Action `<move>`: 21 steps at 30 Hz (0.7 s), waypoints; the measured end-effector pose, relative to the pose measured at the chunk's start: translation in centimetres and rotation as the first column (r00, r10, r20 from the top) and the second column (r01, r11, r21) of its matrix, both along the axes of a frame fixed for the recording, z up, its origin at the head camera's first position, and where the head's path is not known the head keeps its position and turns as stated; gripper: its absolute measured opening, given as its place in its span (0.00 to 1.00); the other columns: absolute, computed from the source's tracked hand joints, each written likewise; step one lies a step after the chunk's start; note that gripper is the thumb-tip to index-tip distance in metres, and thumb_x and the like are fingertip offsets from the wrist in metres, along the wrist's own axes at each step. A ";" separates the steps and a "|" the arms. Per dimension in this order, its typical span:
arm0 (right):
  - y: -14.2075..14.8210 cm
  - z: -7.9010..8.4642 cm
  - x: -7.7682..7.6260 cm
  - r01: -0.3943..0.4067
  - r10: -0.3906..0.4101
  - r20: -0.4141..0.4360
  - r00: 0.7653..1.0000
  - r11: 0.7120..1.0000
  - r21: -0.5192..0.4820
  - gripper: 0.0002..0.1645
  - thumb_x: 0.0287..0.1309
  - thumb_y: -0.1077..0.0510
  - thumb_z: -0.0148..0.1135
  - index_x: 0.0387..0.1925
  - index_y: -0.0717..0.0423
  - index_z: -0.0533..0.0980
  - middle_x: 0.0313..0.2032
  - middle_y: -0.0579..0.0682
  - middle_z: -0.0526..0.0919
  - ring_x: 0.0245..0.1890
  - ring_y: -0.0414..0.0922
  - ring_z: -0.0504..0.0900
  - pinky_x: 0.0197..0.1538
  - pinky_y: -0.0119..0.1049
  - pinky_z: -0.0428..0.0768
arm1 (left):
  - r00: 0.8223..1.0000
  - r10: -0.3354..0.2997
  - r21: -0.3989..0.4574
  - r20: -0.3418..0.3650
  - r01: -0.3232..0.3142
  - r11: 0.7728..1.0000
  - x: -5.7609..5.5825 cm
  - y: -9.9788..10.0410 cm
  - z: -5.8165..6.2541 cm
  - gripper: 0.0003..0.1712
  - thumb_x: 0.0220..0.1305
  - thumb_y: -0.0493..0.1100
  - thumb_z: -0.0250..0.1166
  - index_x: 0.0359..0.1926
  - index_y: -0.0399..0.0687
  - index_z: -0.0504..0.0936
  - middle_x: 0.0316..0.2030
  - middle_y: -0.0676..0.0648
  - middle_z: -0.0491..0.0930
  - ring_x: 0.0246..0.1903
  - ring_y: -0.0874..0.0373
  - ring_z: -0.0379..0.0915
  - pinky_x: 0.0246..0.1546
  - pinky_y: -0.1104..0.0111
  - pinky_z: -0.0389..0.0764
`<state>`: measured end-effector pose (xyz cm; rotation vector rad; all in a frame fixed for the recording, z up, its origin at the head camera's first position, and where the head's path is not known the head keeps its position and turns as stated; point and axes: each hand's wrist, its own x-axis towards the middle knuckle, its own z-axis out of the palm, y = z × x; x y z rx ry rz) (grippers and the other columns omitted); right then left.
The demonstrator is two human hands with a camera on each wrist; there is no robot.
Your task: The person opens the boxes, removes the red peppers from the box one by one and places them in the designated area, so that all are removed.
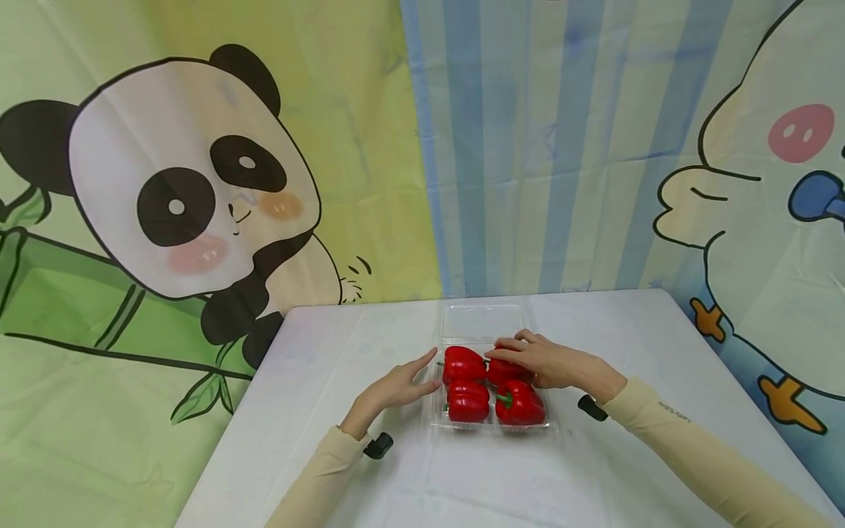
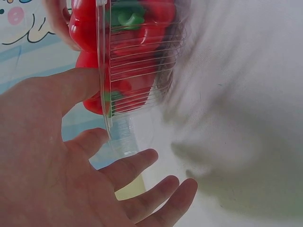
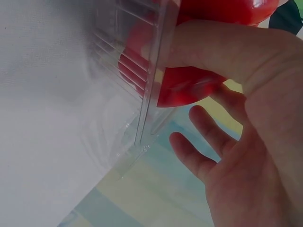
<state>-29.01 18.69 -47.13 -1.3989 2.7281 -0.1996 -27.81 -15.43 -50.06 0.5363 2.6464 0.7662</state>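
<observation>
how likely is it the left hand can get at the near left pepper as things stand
Probably yes. The left hand is just beside the clear tray, nothing covers the near left pepper, and the lid lies open at the far side. Only the tray's wall seems to stand between them.

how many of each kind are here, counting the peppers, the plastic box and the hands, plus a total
Red peppers: 4
Clear plastic box: 1
Hands: 2
Total: 7
</observation>
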 end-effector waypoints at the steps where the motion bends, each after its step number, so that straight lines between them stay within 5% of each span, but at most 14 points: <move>1: 0.0 0.0 0.0 0.005 -0.005 0.005 1.000 1.000 0.002 0.55 0.47 0.64 0.77 0.74 0.44 0.61 0.70 0.57 0.68 0.63 0.56 0.69 0.59 0.54 0.80 | 1.000 0.001 0.001 0.000 -0.001 1.000 0.0 0.0 0.0 0.43 0.70 0.62 0.58 0.80 0.62 0.52 0.75 0.41 0.61 0.73 0.39 0.60 0.68 0.40 0.66; 21: 0.1 0.6 0.1 -0.008 0.009 -0.052 0.999 1.000 0.015 0.53 0.46 0.65 0.78 0.73 0.47 0.64 0.68 0.58 0.71 0.59 0.54 0.71 0.56 0.51 0.81 | 1.000 -0.006 -0.001 -0.010 0.006 1.000 -0.2 -0.1 -0.3 0.44 0.69 0.62 0.58 0.80 0.61 0.53 0.75 0.41 0.62 0.73 0.39 0.61 0.68 0.39 0.66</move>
